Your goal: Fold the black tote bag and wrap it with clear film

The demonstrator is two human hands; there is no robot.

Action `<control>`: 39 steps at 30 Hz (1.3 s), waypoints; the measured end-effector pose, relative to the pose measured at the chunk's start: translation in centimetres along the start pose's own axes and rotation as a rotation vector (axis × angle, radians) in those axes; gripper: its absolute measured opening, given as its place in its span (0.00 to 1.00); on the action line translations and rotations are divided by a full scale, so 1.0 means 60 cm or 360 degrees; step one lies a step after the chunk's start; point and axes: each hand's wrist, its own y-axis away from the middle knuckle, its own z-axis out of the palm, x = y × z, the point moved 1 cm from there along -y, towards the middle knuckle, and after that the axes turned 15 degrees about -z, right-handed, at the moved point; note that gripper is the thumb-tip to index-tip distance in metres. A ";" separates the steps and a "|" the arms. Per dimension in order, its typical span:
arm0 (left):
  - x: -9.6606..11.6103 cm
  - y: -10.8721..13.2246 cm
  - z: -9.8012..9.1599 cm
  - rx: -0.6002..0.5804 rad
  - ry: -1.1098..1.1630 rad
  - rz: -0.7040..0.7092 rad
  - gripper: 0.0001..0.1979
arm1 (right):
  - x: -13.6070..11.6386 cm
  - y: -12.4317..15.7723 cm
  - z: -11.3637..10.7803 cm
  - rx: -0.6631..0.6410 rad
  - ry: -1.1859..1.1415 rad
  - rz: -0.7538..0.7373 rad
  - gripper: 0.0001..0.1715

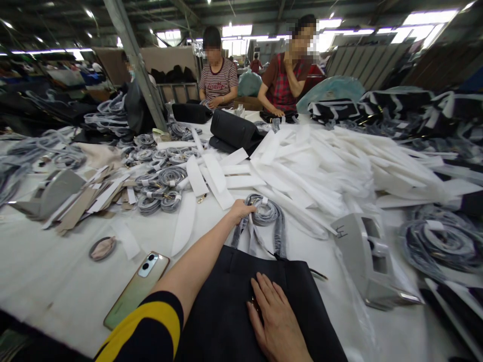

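Observation:
A black handbag (211, 311) lies on the white table in front of me, its top edge facing away. My left hand (241, 211) reaches over it and closes on the plastic-wrapped bag handle (280, 234). Against that handle lies a coiled grey strap (264, 213) in plastic with a white band round it. My right hand (273, 317) rests flat on the front of the bag, fingers stretched out. A small gold-coloured fitting (255, 302) shows partly beside its fingers. A black zip end (319, 274) sticks out at the bag's right corner.
Left of my arm lie a phone (138, 289) and a hair tie (102, 248). Grey tape dispensers (362, 261) stand on both sides. White foam strips (313, 171), coiled straps (171, 176) and card strips (88, 196) cover the table's middle. Two people (219, 80) work across the table.

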 end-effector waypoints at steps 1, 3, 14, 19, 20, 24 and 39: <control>0.008 0.004 -0.001 -0.0014 -0.0009 0.0021 0.18 | 0.002 -0.002 0.001 -0.0002 0.0021 0.0012 0.27; 0.022 0.014 -0.004 -0.0043 -0.0015 0.0036 0.18 | 0.004 -0.005 0.003 -0.0003 0.0063 0.0030 0.27; -0.036 0.179 -0.184 0.0225 0.0161 -0.0127 0.16 | 0.009 -0.009 0.014 0.0179 0.0201 -0.0131 0.28; -0.182 0.381 -0.236 0.0405 0.0287 -0.0409 0.26 | 0.017 -0.011 0.025 0.0212 0.0248 -0.0229 0.30; -0.217 0.418 -0.225 0.0415 0.0328 -0.0470 0.28 | 0.018 -0.011 0.025 0.0203 0.0254 -0.0229 0.30; -0.316 0.487 -0.154 0.0463 0.1009 -0.0614 0.28 | 0.018 -0.010 0.026 0.0184 0.0252 -0.0206 0.30; -0.255 0.407 -0.221 0.0490 0.1674 0.0100 0.28 | 0.025 -0.009 0.030 0.0311 0.0267 -0.0307 0.29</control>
